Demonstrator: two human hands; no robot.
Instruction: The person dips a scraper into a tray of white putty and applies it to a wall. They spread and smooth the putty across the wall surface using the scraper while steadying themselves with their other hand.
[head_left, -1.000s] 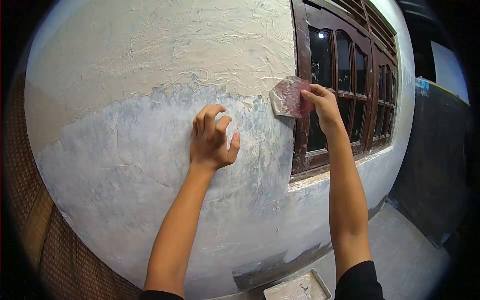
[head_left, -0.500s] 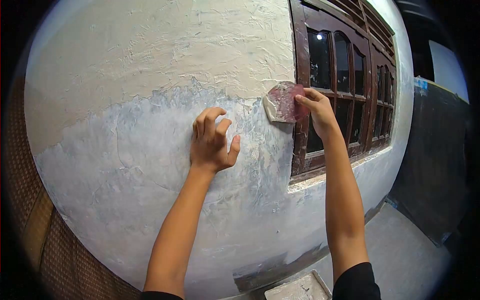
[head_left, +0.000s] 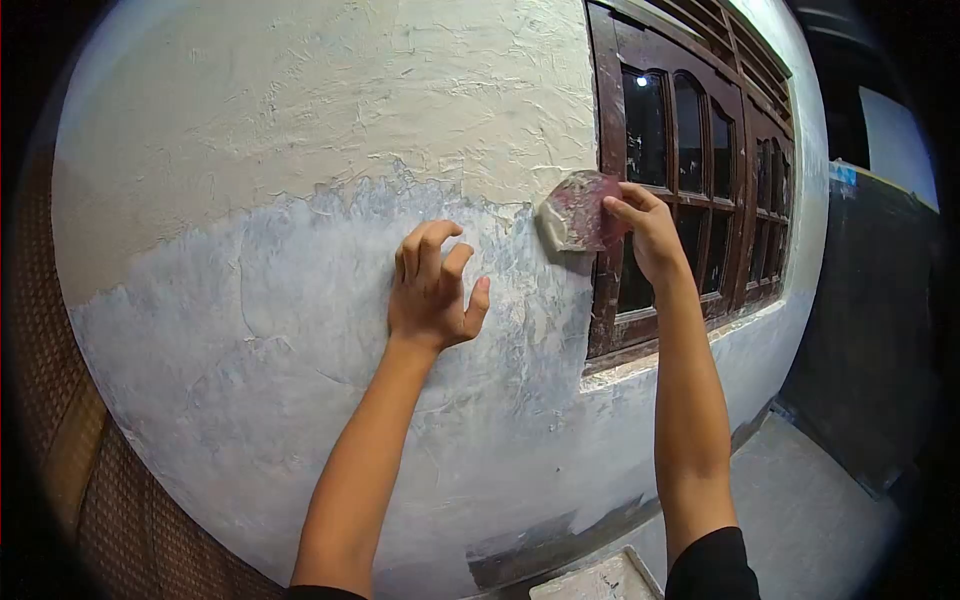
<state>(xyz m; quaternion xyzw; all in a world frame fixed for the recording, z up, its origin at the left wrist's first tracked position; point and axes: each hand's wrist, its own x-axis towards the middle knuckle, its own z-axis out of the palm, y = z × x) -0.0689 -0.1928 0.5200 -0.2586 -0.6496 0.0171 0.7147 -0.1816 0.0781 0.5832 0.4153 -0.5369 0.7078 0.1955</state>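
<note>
My right hand (head_left: 645, 230) pinches the edge of a reddish, see-through flat scraper (head_left: 592, 212). Cream putty coats the scraper's left edge and face. It is at the wall beside the window frame, where the putty ends; exact contact is hard to tell. My left hand (head_left: 434, 285) has its fingers apart and curled, with nothing in them, close to the bare grey-white wall (head_left: 300, 330). Above both hands, rough cream putty (head_left: 330, 100) covers the wall down to a ragged border.
A brown wooden window (head_left: 690, 180) with dark panes stands right of the scraper, over a pale sill (head_left: 640, 372). Low down lies a putty-smeared tray (head_left: 600, 582). Woven panelling (head_left: 130, 510) borders the left; a dark panel (head_left: 860, 330) stands at the right.
The view has shifted slightly, so wall and window sit a little further right and lower. My right hand keeps the scraper by the window frame; my left hand keeps its curled pose.
</note>
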